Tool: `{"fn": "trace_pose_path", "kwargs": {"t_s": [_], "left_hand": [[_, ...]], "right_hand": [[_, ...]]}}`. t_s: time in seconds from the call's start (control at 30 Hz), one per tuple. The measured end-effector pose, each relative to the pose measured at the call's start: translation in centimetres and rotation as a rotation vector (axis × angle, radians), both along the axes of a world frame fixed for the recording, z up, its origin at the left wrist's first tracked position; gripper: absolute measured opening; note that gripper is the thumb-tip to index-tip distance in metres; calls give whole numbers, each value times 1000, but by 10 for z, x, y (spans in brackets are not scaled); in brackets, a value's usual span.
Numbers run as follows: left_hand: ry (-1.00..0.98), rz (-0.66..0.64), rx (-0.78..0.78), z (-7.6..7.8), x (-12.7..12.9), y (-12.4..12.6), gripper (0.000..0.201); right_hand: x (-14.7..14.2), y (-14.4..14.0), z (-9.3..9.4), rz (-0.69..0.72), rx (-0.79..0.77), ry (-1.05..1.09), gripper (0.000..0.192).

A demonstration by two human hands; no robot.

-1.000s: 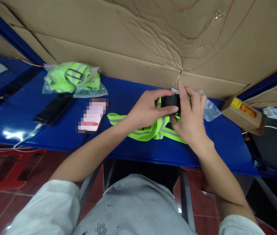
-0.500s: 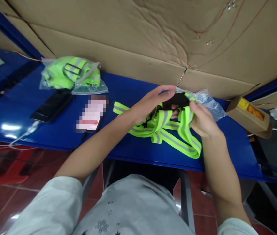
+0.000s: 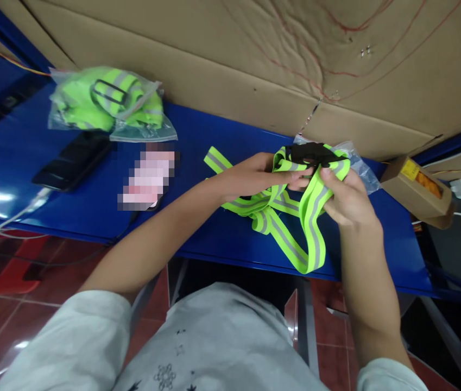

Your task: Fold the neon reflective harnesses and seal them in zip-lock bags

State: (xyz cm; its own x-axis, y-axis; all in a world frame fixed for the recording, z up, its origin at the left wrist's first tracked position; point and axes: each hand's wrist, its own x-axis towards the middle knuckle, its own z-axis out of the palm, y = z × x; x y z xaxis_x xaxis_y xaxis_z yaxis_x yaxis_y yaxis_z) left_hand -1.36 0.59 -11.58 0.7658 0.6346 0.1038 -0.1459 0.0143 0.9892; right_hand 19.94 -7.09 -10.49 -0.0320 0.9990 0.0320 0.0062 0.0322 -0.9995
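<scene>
Above blue table (image 3: 222, 244), hands (image 3: 254, 176) gripping strap (image 3: 311, 217), loop hanging toward person

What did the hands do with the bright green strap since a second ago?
The hands spread apart: the left hand and right hand have pulled the neon yellow-green reflective strap open, so a loop now hangs toward the blue table's front edge. The black plastic buckle, covered before, now shows. Both hands keep holding the strap. The bagged straps and black phone stayed put.
</scene>
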Motion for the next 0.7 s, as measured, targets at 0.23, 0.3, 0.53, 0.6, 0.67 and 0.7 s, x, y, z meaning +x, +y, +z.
{"fn": "trace_pose_path", "kwargs": {"t_s": [0.23,0.3,0.53,0.6,0.67,0.7], "left_hand": [[75,3,70,-10,0,1,41],[87,-45,86,-11,2,-3,42],[-38,78,-101,-13,17,-19,58],[-46,98,-58,-13,16,-18,59],[-39,60,19,-12,12,-15,57],[-35,32,57,-11,10,-13,54]], "right_hand": [[-7,-2,-9,-118,107,-128,42],[-7,-1,-13,-74,104,-137,50],[-3,5,-6,-40,191,-334,56],[1,5,11,-82,323,-433,70],[0,3,33,-22,416,-545,81],[-3,1,44,41,428,-625,75]]}}
